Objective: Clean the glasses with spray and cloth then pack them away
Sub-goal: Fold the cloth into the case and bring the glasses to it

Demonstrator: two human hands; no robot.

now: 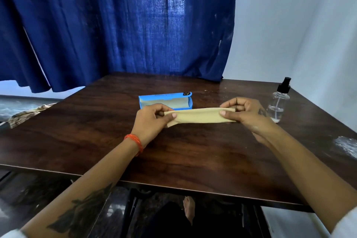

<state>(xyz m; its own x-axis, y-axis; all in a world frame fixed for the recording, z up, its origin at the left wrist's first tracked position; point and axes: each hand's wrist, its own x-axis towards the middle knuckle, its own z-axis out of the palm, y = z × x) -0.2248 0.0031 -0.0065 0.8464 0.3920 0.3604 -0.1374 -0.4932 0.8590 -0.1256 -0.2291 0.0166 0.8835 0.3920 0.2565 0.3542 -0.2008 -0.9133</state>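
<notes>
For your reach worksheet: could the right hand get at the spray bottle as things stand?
Probably yes, once free: the spray bottle stands just beyond the right hand, nothing between them, but that hand is pinching the cloth.

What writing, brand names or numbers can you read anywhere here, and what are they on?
No readable words or numbers.
Blue glasses case: a small white ring-shaped logo on the black tab of its lid; a faint line of print along the lid is too blurred to read.
Spray bottle: clear, no label visible.

Dark wood-grain table (81, 137) on black metal frame. Behind it, deep blue curtain (116, 25), daylight glowing through weave at centre. Pale white wall (299, 25) at right. Glossy dark floor (29, 195) beneath table.
</notes>
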